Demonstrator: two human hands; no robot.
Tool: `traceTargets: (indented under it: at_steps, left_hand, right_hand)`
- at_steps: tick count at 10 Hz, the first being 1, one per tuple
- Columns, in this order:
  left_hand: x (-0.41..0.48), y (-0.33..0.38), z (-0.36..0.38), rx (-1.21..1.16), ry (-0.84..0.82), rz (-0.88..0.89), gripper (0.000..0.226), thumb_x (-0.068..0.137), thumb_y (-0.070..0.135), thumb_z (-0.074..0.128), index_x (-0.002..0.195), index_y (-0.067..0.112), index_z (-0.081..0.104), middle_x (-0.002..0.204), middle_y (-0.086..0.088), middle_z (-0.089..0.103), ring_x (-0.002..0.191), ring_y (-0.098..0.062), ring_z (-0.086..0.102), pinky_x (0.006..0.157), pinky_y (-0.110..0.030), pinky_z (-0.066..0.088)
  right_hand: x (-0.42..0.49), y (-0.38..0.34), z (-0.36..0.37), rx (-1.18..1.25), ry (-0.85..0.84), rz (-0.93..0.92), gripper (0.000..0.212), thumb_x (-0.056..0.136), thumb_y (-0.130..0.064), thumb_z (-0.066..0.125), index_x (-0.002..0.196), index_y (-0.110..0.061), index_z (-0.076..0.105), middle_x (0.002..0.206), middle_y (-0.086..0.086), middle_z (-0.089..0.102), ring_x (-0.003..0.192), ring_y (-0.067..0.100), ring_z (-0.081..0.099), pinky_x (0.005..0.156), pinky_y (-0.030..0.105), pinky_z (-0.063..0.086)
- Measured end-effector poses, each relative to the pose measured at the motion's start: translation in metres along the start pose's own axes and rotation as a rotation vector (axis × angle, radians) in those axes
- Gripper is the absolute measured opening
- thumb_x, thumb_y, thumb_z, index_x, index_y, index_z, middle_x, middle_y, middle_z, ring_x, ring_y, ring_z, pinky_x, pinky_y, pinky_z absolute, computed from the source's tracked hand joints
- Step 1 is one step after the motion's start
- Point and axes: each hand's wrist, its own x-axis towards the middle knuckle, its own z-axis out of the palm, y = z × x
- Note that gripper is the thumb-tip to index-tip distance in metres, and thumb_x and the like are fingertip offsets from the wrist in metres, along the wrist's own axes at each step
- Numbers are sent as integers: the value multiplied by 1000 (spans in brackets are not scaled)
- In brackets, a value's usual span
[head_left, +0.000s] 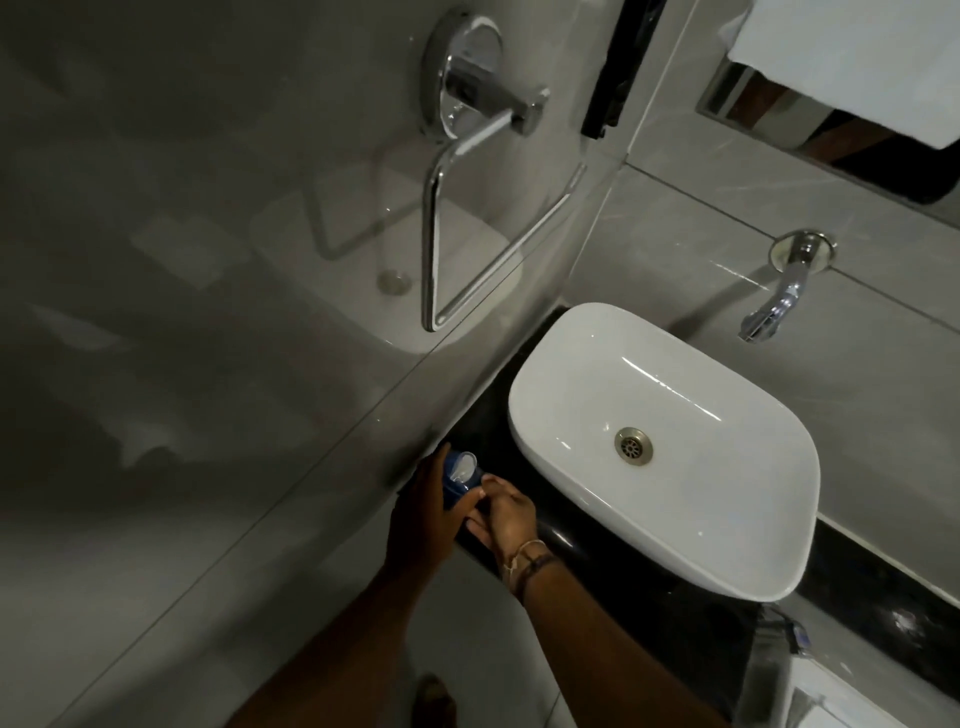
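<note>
A small blue bottle with a white cap (461, 474) stands on the black countertop (561, 540), in the corner by the grey wall and left of the white basin (670, 410). My left hand (423, 514) wraps around the bottle's left side. My right hand (506, 512) meets it from the right, fingers curled at the bottle's lower part. The bottle's body is mostly hidden between the two hands. A thread band sits on my right wrist.
A chrome wall tap (779, 301) reaches over the basin's far side. A chrome towel ring (467, 218) hangs on the left wall. A white towel (852, 57) shows at top right. A chrome fixture (779, 654) stands at the counter's lower right.
</note>
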Motion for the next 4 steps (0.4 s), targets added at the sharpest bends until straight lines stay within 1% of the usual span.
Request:
traceTargets:
  at_steps: [1,2,3,4]
  left_hand:
    - [2,-5,2,-38,3,-18,78,86,34,78,150,11,42,147,-13,56,132,-28,57,102,-28,44]
    - [1,-3,3,-61,16,-56,80,85,45,74,151,15,40,147,-10,55,130,-22,56,99,-25,42]
    - [2,-6,7,-76,21,-59,84,82,56,65,152,16,39,148,-10,55,130,-20,55,99,-25,42]
    - [5,-6,6,-91,-2,-70,87,82,57,68,154,20,35,152,-7,51,136,-25,53,104,-27,41]
  right_hand:
    - [4,1,4,-14,-1,4,20,105,-16,56,122,-13,66,106,14,71,75,19,69,58,26,57]
    - [6,2,4,6,-5,5,31,105,-16,57,133,-5,64,117,19,70,85,25,70,71,32,60]
    - [10,3,1,7,-36,1,35,105,-17,57,138,-4,63,134,26,69,102,32,68,88,42,59]
    - [5,1,-1,-62,-62,19,38,107,-23,54,143,-12,59,139,19,67,103,30,66,97,42,55]
